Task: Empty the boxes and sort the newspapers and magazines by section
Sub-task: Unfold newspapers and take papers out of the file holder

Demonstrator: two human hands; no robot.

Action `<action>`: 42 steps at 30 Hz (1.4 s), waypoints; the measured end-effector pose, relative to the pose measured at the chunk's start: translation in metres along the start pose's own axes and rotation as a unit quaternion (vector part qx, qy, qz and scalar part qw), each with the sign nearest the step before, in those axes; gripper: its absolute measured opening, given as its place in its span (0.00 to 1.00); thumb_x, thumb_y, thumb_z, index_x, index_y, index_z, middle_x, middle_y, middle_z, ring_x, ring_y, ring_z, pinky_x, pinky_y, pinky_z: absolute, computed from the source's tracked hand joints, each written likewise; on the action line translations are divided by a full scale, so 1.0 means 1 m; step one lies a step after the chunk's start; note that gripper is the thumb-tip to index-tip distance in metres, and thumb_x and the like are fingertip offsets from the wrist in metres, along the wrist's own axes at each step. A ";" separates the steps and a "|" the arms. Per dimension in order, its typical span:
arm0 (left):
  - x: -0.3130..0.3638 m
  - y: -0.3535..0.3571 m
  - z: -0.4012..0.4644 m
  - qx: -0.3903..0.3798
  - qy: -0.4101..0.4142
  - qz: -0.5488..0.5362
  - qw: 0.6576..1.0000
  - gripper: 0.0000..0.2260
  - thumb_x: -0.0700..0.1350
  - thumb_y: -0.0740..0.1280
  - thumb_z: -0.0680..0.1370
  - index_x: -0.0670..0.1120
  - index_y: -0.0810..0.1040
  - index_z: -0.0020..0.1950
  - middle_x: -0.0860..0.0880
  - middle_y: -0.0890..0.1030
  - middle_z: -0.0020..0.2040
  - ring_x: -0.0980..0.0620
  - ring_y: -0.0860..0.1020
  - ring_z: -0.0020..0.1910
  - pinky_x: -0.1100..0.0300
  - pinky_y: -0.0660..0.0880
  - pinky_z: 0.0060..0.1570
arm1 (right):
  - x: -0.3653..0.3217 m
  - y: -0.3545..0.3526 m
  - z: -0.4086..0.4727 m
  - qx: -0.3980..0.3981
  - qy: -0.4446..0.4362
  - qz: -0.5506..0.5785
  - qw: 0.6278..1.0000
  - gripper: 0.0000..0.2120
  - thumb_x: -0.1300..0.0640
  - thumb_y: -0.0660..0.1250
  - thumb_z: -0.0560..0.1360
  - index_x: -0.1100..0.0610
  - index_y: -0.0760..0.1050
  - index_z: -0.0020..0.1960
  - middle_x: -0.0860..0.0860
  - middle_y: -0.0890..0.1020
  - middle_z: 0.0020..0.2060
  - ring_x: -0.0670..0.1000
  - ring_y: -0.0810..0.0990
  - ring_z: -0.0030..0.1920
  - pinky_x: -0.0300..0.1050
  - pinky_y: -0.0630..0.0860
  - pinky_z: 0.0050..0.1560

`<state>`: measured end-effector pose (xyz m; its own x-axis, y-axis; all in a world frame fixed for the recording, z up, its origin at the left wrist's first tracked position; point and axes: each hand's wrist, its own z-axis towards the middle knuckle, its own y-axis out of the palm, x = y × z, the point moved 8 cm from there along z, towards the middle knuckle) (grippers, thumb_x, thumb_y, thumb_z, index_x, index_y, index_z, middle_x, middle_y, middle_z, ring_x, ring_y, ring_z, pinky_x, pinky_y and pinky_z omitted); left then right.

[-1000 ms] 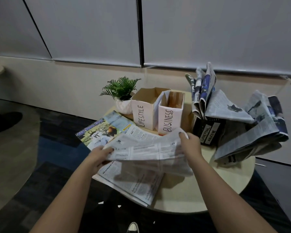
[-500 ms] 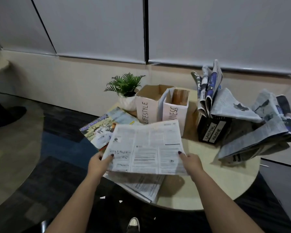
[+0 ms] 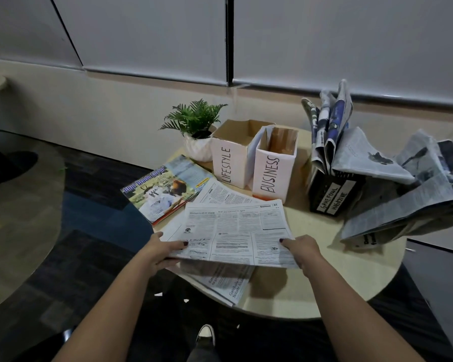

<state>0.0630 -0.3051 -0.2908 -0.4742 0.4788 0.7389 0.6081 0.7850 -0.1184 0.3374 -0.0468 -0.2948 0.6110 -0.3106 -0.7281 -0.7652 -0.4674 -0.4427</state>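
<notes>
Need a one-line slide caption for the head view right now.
Both hands, left hand and right hand, hold a newspaper section flat over the round table, before the LIFESTYLE box and BUSINESS box.

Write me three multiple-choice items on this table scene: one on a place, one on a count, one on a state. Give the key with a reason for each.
1. Where does the potted plant stand?
A. Left of the LIFESTYLE box
B. Right of the black box
C. On the floor

2. How many white labelled boxes stand on the table?
A. One
B. Two
C. Four

3. How is the newspaper sheet held?
A. By the left hand alone
B. It lies untouched
C. By both hands at its near corners

Key:
1 A, the plant sits directly left of the LIFESTYLE box.
2 B, only LIFESTYLE and the BUSINESS box are white; the third, the black box, is dark.
3 C, the left hand and right hand each pinch a corner.
</notes>
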 end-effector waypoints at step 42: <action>0.106 0.037 0.094 0.036 0.260 0.429 0.864 0.35 0.47 0.72 0.74 0.50 0.59 0.76 0.43 0.67 0.72 0.44 0.71 0.65 0.52 0.73 0.56 | -0.046 0.071 0.033 -0.005 -0.077 -0.107 0.991 0.07 0.62 0.66 0.74 0.52 0.72 0.40 0.50 0.79 0.43 0.52 0.77 0.44 0.41 0.72 0.40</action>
<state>-0.0247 -0.1880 -0.2795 0.4938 0.6696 0.5547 0.5433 0.2605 -0.7981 0.2484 -0.0385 -0.3095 0.7209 -0.0740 -0.6891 -0.6184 -0.5176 -0.5913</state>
